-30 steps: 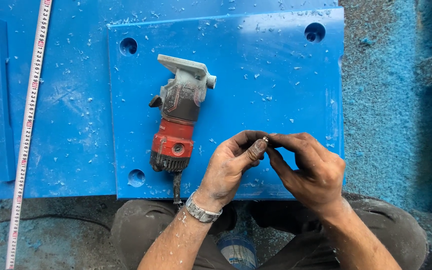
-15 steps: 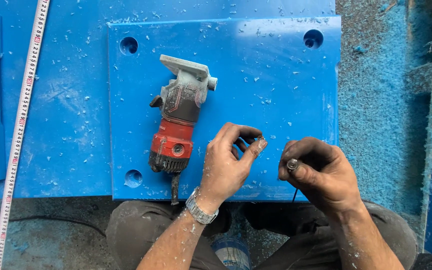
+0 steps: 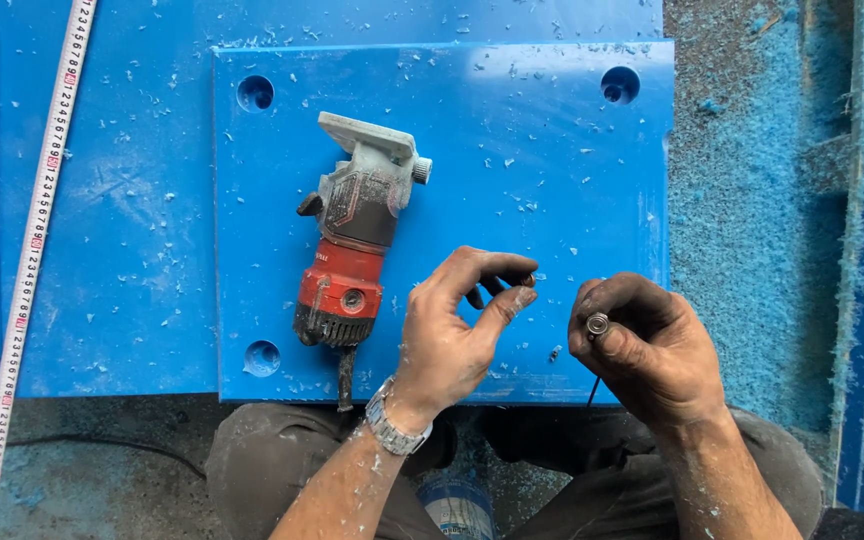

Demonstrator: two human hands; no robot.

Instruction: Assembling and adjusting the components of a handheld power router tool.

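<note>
This is a workshop where plastic sheet is cut and drilled. A thick blue panel (image 3: 512, 150) with round holes at its corners lies on a larger blue sheet (image 3: 132, 220), both strewn with blue chips. A red and grey trim router (image 3: 352, 250) rests on the panel, its cord trailing off the edge. A tape measure (image 3: 37, 230) stretches along the left, and blue swarf (image 3: 752, 200) lies heaped on the right.

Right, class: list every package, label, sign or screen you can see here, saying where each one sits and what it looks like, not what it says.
Tape measure: left edge, lying on the blue sheet, a long white strip with black and red markings.
Label on the trimmer router: a dark patch on its grey upper body, above the red motor housing; too small to make out.
No packages, signs or screens.
</note>
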